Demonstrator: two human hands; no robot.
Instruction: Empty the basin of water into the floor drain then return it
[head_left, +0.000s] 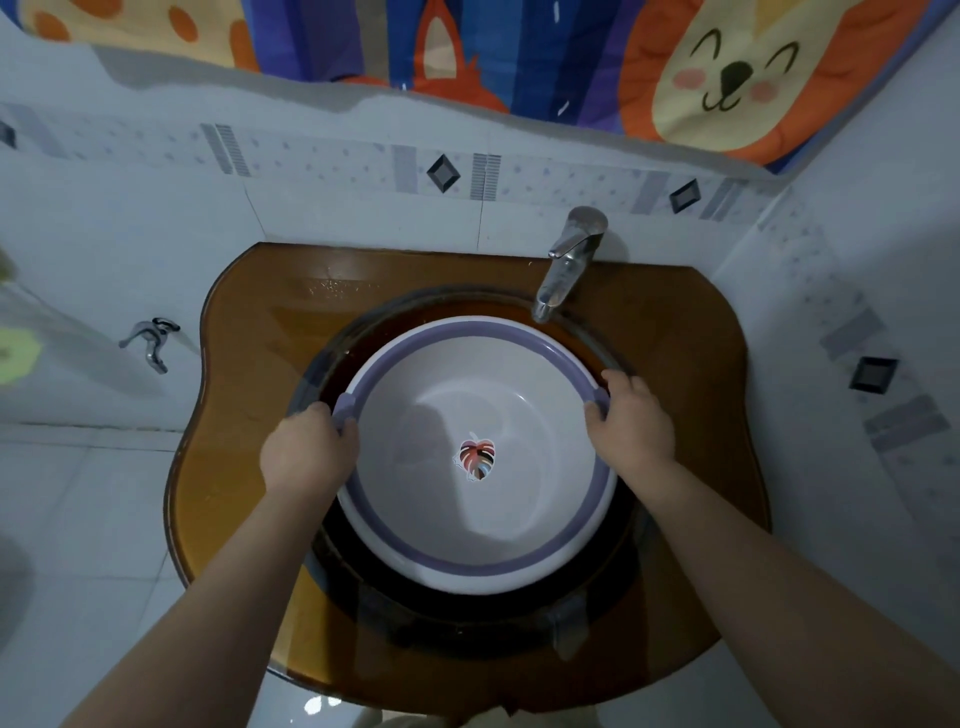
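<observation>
A white plastic basin (467, 519) with a purple rim and a leaf picture on its bottom rests in the dark round sink bowl (467, 618) of the amber glass counter. My left hand (306, 452) grips the basin's left rim handle. My right hand (631, 421) grips the right rim handle. Whether water lies inside the basin I cannot tell; its bottom shows plainly. The floor drain is out of view.
A chrome tap (566, 265) leans over the basin's far right rim. The amber counter (244, 374) juts from a white tiled wall. A second chrome tap (150, 338) sticks out low on the left wall. A colourful cartoon curtain (519, 52) hangs above. White floor tiles lie at the left.
</observation>
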